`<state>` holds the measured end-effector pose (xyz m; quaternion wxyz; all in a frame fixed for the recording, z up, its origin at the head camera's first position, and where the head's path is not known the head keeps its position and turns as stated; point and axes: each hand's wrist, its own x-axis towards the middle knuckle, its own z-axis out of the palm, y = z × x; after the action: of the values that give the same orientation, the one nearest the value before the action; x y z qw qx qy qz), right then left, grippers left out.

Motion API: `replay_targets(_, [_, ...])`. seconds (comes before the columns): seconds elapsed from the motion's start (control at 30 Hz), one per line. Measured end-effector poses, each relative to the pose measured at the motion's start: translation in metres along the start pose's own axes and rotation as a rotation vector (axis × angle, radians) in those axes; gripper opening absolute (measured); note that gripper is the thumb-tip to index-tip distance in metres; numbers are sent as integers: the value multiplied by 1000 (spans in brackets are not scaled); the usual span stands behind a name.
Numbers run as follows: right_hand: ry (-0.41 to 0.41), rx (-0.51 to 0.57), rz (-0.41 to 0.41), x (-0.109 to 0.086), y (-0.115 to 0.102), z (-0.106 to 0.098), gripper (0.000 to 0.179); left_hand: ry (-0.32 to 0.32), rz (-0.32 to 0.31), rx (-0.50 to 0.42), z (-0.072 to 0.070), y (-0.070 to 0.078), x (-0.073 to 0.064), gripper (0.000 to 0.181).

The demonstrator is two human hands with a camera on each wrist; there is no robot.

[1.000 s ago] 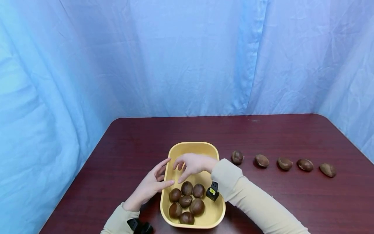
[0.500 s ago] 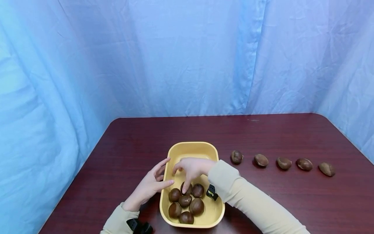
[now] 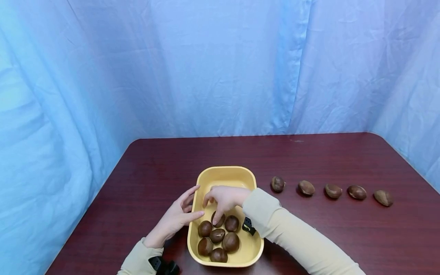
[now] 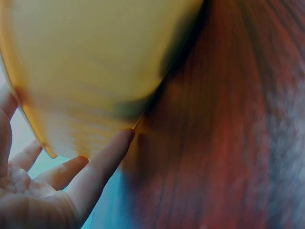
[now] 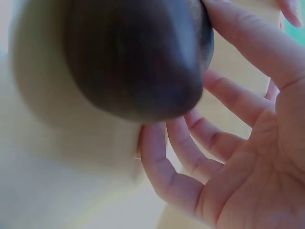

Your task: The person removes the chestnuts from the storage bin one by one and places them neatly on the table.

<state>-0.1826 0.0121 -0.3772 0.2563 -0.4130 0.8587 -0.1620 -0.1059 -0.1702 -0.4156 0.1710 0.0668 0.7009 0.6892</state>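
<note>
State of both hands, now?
Left hand: open, fingers against the yellow box.
Right hand: thumb on a chestnut; whether it's gripped, cannot tell.

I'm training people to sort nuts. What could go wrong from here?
The right hand has its thumb on one chestnut, whose rounded shell might slip.
The other chestnuts crowd close by, so lifting one could knock its neighbours rolling.
The left hand touches one side of the tray, which could perhaps shift if bumped.
</note>
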Motion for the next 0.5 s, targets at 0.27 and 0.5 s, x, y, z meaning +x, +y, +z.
replay_targets(0.27, [57, 29, -21, 0, 2, -1, 34, 4, -5, -4, 0, 1, -1, 80])
replay_targets(0.5, [77, 16, -63, 0, 2, -1, 29, 1, -10, -5, 0, 1, 0, 80])
